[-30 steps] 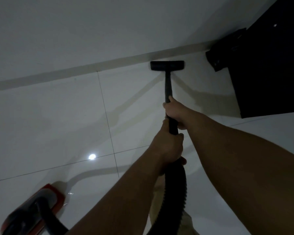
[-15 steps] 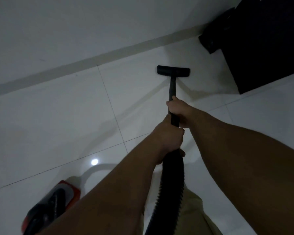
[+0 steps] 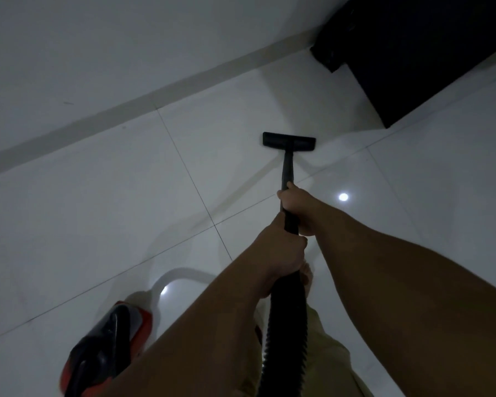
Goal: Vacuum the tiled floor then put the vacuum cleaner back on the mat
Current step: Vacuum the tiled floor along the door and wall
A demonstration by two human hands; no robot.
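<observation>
Vacuum cleaner, a red-and-black plastic canister body (image 3: 106,351), stands on the glossy white tiled floor (image 3: 98,196) well behind the flat black rectangular floor nozzle (image 3: 289,141), which serves as the landmark. The nozzle lies flat on a tile and joins a slim black wand (image 3: 287,170) that runs back to a black ribbed hose (image 3: 287,325). The right hand (image 3: 295,202) grips the wand just behind the nozzle, fingers wrapped fully round it. The left hand (image 3: 281,253) grips the top of the hose directly behind the right, equally closed. Change noted: a second ago the nozzle sat against the pale skirting strip (image 3: 143,101) at the wall foot; it now lies clear of it, a backward stroke, and the canister shows more fully in view. Judgement: floor cleaning is in progress; return to the mat is not begun, and no mat is visible. A dark cabinet-like block (image 3: 430,53) stands beyond and to the right of the nozzle, a smaller dark item beside it too dim to identify. Bright light spots reflect off tiles right of and behind the nozzle. No brand, label or writing is legible.
</observation>
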